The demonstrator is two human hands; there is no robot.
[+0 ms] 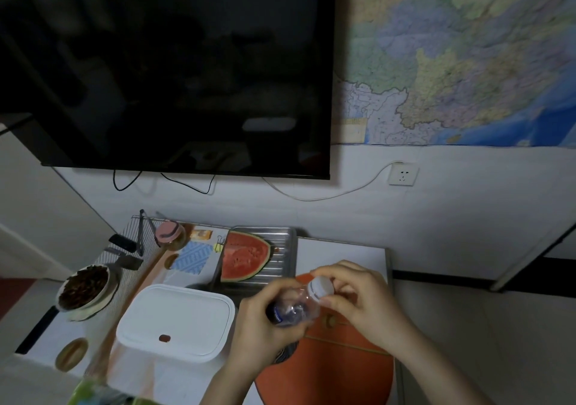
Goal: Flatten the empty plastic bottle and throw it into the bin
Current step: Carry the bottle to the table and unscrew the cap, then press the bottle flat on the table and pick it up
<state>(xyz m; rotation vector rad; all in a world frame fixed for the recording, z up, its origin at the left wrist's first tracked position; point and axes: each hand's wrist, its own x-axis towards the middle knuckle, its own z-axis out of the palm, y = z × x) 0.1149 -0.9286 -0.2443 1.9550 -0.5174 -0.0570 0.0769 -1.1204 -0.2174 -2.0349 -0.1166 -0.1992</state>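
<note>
Item: plastic bottle (294, 306), clear, apparently empty, held in the air above the orange mat (327, 364) at the near edge of the surface (343, 248). Left hand (261, 320): fingers wrapped around the bottle's body, which already looks somewhat crumpled. Right hand (358, 298): fingers pinching the white cap (319, 286). Step in hand, as judged: working the cap, most likely loosening it so air can escape; a sealed bottle springs back, so the cap wants to be loose before any squeeze, with the left grip steady and the body pressed from base toward neck. Bin (176, 320): white, rectangular, lid shut, just left of the hands; contents hidden; the lid needs opening before the throw. Bowl (84, 292): left of the bin, filled with dark small pieces, kind unclear. Metal tray (286, 248): farther back, holding one watermelon wedge (244, 256). Jar (170, 233): pink-lidded, at the far side; contents not discernible.
</note>
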